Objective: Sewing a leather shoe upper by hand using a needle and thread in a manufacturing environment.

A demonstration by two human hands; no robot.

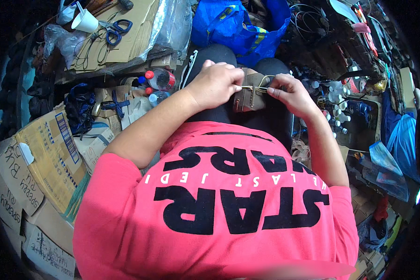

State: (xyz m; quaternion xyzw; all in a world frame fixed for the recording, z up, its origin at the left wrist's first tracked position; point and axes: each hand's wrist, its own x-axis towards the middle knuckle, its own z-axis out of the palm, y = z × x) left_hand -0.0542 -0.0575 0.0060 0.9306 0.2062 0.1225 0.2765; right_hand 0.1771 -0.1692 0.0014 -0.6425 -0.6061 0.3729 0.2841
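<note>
On my lap rests a small brown-grey leather piece, which looks like a shoe upper, with pale stitching along it. A thin tan lace runs across its top and loops up toward the right. My left hand is closed at the piece's left edge, thumb and finger pinching the lace's left part. From the right, my right hand pinches the lace's other part between thumb and fingers. The fingertips cover the ends of the lace, and part of the leather is hidden behind my left fingers.
A blue bag stands beyond my knees. At left are scissors and a white cup on cardboard, a red-capped bottle and cardboard boxes. Several small bottles stand at right, near a blue plastic bag.
</note>
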